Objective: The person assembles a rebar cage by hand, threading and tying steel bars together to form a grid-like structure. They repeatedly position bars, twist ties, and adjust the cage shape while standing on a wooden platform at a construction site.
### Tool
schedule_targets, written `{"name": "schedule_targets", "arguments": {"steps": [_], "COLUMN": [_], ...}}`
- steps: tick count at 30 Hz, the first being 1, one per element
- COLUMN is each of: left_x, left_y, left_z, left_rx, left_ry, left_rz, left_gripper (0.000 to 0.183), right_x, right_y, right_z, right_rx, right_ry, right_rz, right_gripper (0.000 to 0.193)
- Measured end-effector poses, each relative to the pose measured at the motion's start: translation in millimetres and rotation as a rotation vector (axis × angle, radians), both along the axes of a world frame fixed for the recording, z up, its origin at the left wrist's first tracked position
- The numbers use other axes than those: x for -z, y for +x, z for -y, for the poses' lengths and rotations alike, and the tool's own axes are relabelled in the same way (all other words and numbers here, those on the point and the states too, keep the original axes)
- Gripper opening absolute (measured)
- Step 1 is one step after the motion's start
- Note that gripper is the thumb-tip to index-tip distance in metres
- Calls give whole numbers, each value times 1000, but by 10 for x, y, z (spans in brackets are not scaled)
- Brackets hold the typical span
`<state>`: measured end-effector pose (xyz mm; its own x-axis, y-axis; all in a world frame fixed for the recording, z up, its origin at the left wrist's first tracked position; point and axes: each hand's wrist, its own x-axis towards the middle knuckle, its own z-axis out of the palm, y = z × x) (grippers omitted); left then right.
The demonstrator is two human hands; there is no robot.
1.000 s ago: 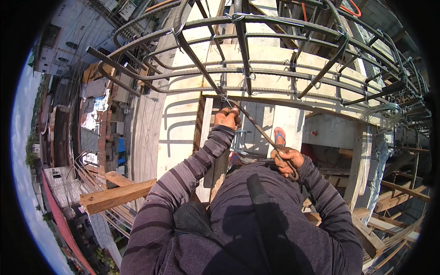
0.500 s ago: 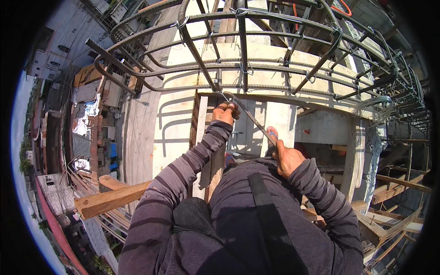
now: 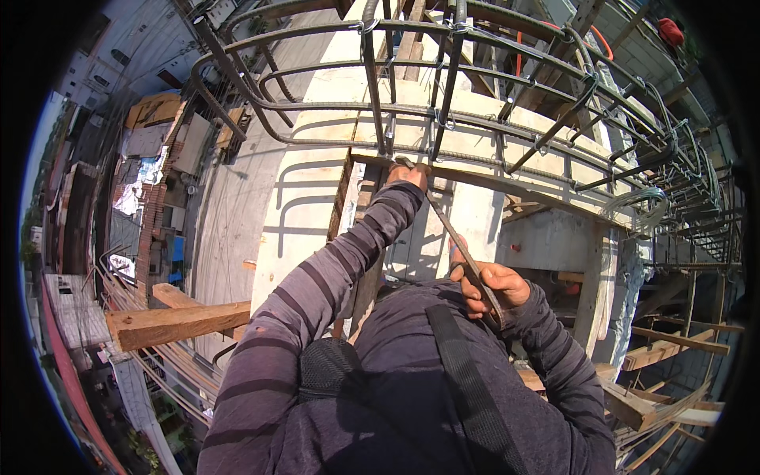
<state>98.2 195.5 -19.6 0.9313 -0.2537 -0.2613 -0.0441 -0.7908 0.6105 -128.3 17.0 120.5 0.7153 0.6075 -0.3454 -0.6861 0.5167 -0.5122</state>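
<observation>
A thin metal bar (image 3: pixel 461 245) with a bent tip runs diagonally between my hands. My left hand (image 3: pixel 409 173) is closed over its upper part, right below the lowest rod of a rebar cage (image 3: pixel 332 145); the bent tip shows just above my knuckles. Whatever else those fingers pinch is hidden. At the bar's lower end, close to my body, my right hand (image 3: pixel 500 286) has its fingers curled around it, palm turned partly up. Thin wire ties (image 3: pixel 445 120) bind the cage's crossing rods.
Pale formwork boards (image 3: pixel 305 190) lie under the cage, framing an opening below my hands. A wooden beam (image 3: pixel 178 324) juts out at left, above a deep drop to rooftops. At right hang a coil of tie wire (image 3: pixel 645 207) and more timber framing (image 3: pixel 673 348).
My left hand has turned and moved slightly right, now covering the bar's upper part. My right hand has dropped lower and rolled palm-up. The view has shifted slightly.
</observation>
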Motion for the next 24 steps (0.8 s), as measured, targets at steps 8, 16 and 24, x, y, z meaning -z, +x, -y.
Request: {"name": "schedule_targets", "arguments": {"steps": [8,16,24], "left_x": [-28,-97,37], "left_y": [-298,-295,-237], "left_z": [-335,-79,-151], "left_rx": [-417,-625,-516], "left_ry": [-1397,-1464,-1306], "left_rz": [-672,-722,-586], "left_gripper": [21,35,24], "right_x": [20,662,825], "right_y": [27,-57,92], "right_z": [-190,-17,66], "right_rx": [-468,56,-245], "right_ry": [-1495,191,38], "right_rz": [724,-147,-73], "right_gripper": [53,35,18]}}
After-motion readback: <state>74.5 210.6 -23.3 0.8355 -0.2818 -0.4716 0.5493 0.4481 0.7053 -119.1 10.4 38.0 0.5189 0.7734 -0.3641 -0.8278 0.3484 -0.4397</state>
